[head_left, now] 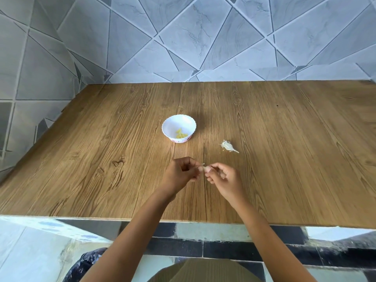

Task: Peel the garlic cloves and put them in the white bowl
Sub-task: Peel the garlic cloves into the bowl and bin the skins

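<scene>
A small white bowl (173,124) with a scalloped rim stands in the middle of the wooden table (101,159); pale yellow peeled garlic cloves (181,134) lie in it. Nearer to me, my right hand (223,176) pinches a garlic clove (206,168) between thumb and fingers. My left hand (181,173) faces it with curled fingers and pinches a thin strip of the clove's skin (201,165). The two hands meet just above the table, in front of the bowl. Most of the clove is hidden by my fingers.
A little heap of papery garlic skin and stalk (228,147) lies on the table right of the bowl. Grey tiled walls close off the table at the back and left. The table's front edge runs under my forearms.
</scene>
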